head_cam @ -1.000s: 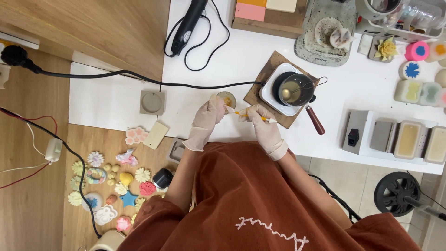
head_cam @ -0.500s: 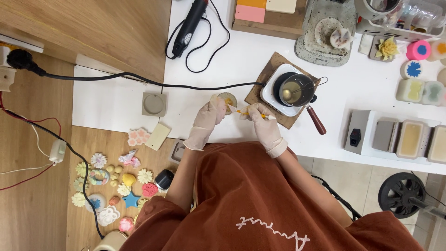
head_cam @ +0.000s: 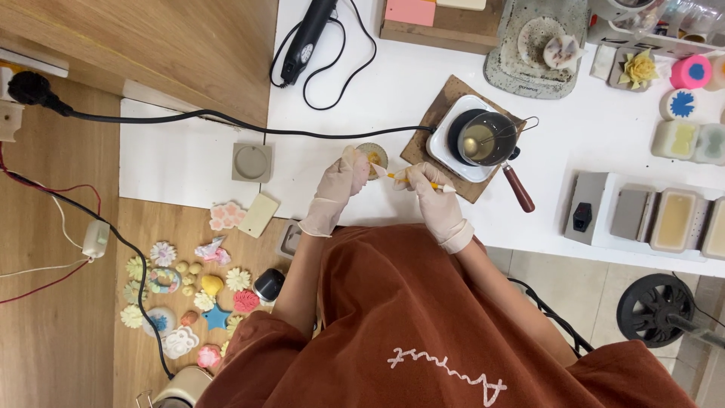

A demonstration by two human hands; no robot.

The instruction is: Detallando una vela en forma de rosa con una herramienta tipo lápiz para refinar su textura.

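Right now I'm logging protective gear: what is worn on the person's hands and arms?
Both hands, left and right, wear thin, pale, wrist-length gloves, the right one rolled at the cuff. The forearms are bare. Loose rust-brown sleeves with a white script mark on the garment.

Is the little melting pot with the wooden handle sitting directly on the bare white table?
No, the melting pot sits on a small white hot plate, which rests on a brown board on the table.
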